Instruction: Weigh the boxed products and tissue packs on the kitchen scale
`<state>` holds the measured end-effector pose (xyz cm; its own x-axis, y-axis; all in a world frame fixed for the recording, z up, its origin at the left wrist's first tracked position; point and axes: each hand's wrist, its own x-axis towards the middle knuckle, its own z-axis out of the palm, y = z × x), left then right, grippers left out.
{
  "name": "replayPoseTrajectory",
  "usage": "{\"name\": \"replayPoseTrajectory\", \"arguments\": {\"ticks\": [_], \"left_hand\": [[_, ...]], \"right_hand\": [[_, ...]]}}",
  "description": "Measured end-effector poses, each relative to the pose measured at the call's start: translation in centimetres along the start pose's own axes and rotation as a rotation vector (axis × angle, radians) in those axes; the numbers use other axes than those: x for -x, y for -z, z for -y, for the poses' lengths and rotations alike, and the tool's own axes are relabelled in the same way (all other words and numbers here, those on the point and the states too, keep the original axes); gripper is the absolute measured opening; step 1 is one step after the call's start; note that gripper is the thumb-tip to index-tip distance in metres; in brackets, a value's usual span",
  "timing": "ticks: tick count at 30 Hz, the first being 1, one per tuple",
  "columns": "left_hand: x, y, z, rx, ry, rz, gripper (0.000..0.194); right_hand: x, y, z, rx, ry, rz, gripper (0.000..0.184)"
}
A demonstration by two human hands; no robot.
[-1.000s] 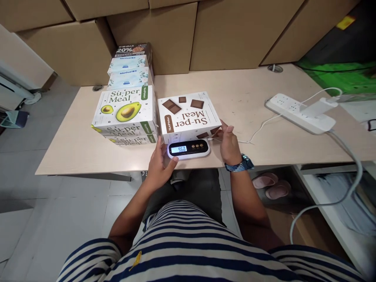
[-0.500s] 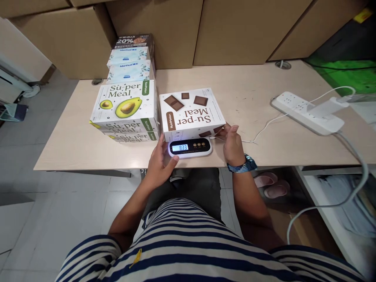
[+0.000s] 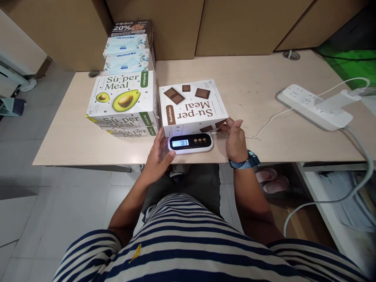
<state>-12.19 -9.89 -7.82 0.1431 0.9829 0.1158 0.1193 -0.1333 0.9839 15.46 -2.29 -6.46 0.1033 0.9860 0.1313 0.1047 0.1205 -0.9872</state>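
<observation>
A white Su-per Meal box (image 3: 190,100) with chocolate pictures rests over the rear of a small digital scale (image 3: 190,143). Its printed title faces away from me. The lit display seems to read 7.83. My left hand (image 3: 157,158) has its fingers against the box's left front corner, its thumb apart beside the scale's left end. At the right front corner, my right hand (image 3: 236,141) presses its fingers to the box with the thumb raised. Some fingertips of both hands are hidden. A white cable joins the scale's right side.
Left of the scale are stacked avocado Su-per Meal boxes (image 3: 122,94), then tissue packs (image 3: 126,60) and a dark box (image 3: 132,27) behind. A power strip (image 3: 314,107) lies at the right. Large cardboard boxes (image 3: 235,27) line the desk's back; slippers (image 3: 276,184) sit below.
The scale's reading has gone from about 8.33 to about 7.83. My view has tilted slightly down; both hands keep nearly the same places at the box's corners.
</observation>
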Motion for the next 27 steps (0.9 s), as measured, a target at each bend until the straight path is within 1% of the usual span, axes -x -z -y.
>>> {"name": "replayPoseTrajectory", "arguments": {"ticks": [4, 9, 11, 15, 21, 27], "left_hand": [[-0.1, 0.3, -0.5, 0.042, 0.000, 0.051, 0.095], [-0.2, 0.2, -0.5, 0.071, -0.013, 0.055, 0.095], [-0.2, 0.2, -0.6, 0.073, -0.014, 0.054, 0.095], [-0.4, 0.4, -1.0, 0.091, -0.005, 0.074, 0.095], [-0.4, 0.6, -0.9, 0.084, 0.013, 0.076, 0.096], [-0.5, 0.4, -0.9, 0.060, -0.018, 0.063, 0.094]], "right_hand": [[-0.6, 0.2, 0.1, -0.141, -0.095, 0.055, 0.098], [-1.0, 0.5, 0.8, -0.273, -0.168, 0.156, 0.100], [-1.1, 0.6, 1.1, -0.302, -0.199, 0.176, 0.099], [-1.3, 1.1, 1.2, -0.316, -0.229, 0.160, 0.092], [-1.6, 1.5, 1.0, -0.303, -0.213, 0.169, 0.084], [-1.7, 1.4, 0.6, -0.352, -0.213, 0.111, 0.070]]}}
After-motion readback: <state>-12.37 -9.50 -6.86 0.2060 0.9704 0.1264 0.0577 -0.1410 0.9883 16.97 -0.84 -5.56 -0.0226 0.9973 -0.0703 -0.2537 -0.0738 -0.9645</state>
